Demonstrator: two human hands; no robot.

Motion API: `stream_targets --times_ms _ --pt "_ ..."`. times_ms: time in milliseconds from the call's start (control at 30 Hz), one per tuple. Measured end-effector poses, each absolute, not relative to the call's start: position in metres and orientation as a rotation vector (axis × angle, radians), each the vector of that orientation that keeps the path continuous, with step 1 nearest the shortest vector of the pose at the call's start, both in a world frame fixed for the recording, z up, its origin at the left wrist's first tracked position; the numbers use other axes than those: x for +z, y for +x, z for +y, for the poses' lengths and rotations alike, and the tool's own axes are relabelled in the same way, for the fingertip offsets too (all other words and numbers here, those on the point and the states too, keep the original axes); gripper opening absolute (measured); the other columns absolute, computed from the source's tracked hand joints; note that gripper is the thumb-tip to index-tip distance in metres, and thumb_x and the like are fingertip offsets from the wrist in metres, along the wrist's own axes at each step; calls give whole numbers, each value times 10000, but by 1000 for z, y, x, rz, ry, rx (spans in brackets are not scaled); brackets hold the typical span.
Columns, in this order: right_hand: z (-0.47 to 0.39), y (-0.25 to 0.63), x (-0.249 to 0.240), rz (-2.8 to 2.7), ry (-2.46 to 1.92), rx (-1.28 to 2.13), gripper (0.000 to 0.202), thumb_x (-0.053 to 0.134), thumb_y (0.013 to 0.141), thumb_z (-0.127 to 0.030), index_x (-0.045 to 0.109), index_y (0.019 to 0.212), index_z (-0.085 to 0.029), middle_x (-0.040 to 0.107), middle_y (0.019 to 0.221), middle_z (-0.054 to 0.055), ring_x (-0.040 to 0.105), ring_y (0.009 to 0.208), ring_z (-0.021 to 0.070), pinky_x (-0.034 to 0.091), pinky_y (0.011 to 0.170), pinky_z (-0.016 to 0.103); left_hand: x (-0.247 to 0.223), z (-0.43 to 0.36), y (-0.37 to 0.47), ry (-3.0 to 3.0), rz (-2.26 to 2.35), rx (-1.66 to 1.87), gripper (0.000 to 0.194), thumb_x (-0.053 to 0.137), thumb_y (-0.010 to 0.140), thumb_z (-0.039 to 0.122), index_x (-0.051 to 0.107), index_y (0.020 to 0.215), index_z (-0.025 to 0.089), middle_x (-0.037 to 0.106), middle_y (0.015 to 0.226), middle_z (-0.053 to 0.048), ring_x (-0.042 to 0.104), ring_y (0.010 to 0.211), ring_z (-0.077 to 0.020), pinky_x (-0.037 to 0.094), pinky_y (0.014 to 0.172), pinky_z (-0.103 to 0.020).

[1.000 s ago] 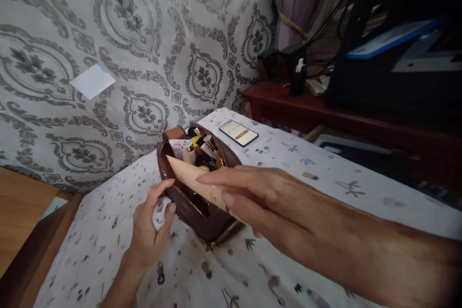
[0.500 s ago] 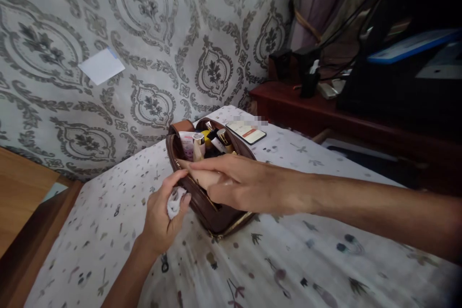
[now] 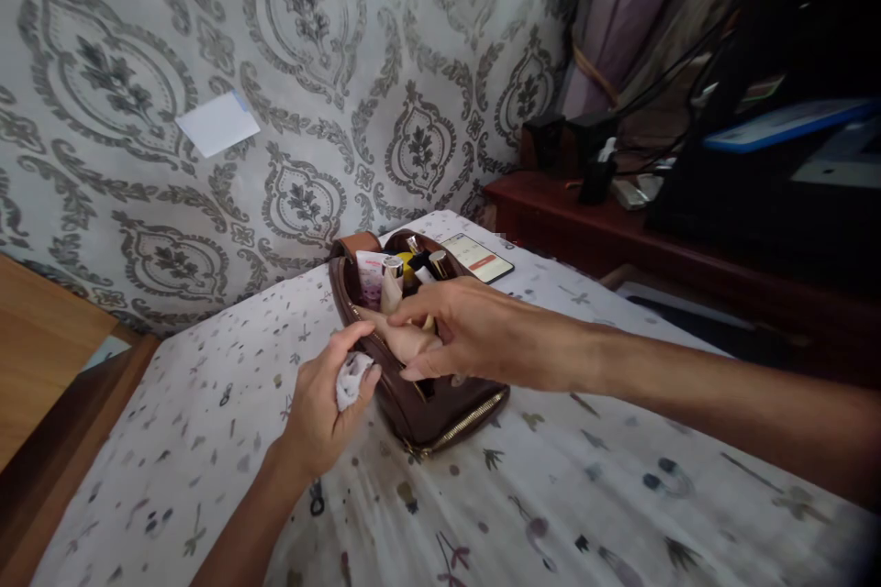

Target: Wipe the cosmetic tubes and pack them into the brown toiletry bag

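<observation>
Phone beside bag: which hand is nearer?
Right. The right hand is over the bag, on the camera side of the phone; the left hand is farther away, at the bag's opposite side.

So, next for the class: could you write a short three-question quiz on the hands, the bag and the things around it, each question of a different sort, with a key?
1. Multiple choice. What does the left hand hold?
A) a comb
B) a white wad
C) a spoon

2. True or false? The phone lies outside the bag.

3. Fill in the missing word. The right hand grips a beige ____ at the bag's opening.

Key
1. B
2. True
3. tube
</observation>
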State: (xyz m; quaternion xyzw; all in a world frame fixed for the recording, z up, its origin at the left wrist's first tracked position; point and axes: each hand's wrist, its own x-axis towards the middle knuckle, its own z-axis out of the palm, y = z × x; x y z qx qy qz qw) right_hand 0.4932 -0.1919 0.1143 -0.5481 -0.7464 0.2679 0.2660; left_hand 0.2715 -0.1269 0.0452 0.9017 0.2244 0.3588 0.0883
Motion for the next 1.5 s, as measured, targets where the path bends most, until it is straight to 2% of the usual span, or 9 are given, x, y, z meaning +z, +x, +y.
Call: stream_targets --times_ms 67,200,533,700,833,967,1200,1400,1500 --pt "-192 493 111 -2082 -1431 616 46 744 783 -208 709 802 -186 535 657 -40 493 685 133 333 633 250 45 -127 272 2679 656 1068 334 513 978 274 522 1303 201 709 1196 -85 707 982 -163 543 838 -241" --pt "-192 486 106 -2109 -1483 564 113 747 782 -164 663 706 -175 535 664 -27 510 703 138 328 636 249 45 -127 274 2671 630 1085 328 509 979 274 524 1298 196 705 1218 -96 701 1047 -179 549 869 -259" --pt "-198 489 107 -2206 -1479 461 61 723 823 -169 671 792 -183 617 852 14 584 762 154 371 666 256 42 -126 273 2570 626 1039 371 521 970 282 538 1331 198 675 1281 -108 652 1153 -212 516 962 -313" --pt "-201 493 103 -2134 -1475 524 107 649 802 -62 666 788 -166 610 814 12 588 776 155 394 691 248 38 -126 273 2402 696 1021 444 499 981 326 467 1410 217 685 1133 -73 660 912 -166 518 825 -281" --pt "-203 487 94 -2047 -1513 501 122 644 784 -47 650 834 -158 637 872 37 595 773 162 417 685 251 37 -126 278 2349 698 1016 426 514 971 367 498 1369 217 643 1186 -84 625 1013 -193 496 889 -309" --pt "-204 485 89 -2071 -1508 476 113 641 800 -62 653 848 -163 659 928 58 635 857 191 456 761 279 37 -128 280 2275 752 997 454 503 969 412 485 1379 217 656 1065 -67 626 938 -196 507 811 -303" --pt "-213 489 94 -1998 -1433 413 107 620 839 -110 697 798 -171 631 858 34 591 704 138 444 652 248 38 -135 279 2186 810 1048 462 503 962 449 481 1366 226 638 1162 -87 617 1077 -212 501 907 -320" --pt "-220 509 84 -1549 -1333 410 224 578 909 -357 713 972 -190 679 810 43 550 637 143 436 563 260 34 -133 269 1880 943 1027 542 510 926 560 500 1335 205 572 647 29 574 593 -151 493 607 -261" --pt "-222 519 81 -1312 -1359 513 275 613 858 -441 692 908 -183 625 690 16 498 557 130 400 493 254 27 -125 258 1622 1127 977 616 504 850 706 615 1123 165 499 548 51 485 479 -130 407 471 -232"
